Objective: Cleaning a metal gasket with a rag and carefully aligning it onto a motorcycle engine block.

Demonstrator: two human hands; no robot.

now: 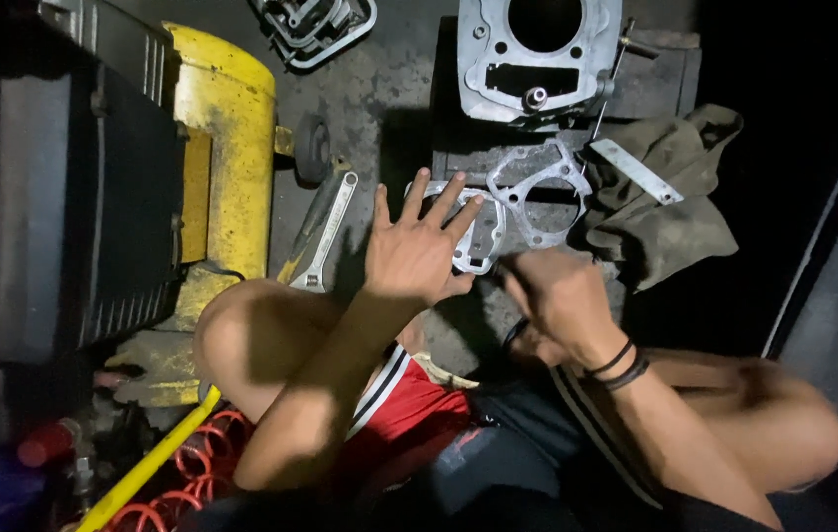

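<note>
head view: left hand presses gasket (stained concrete floor).

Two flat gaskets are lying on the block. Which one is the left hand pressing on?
The left hand lies spread on the nearer, left-side gasket, covering part of it. The other gasket, farther right beside the rag, lies fully uncovered and untouched.
</note>
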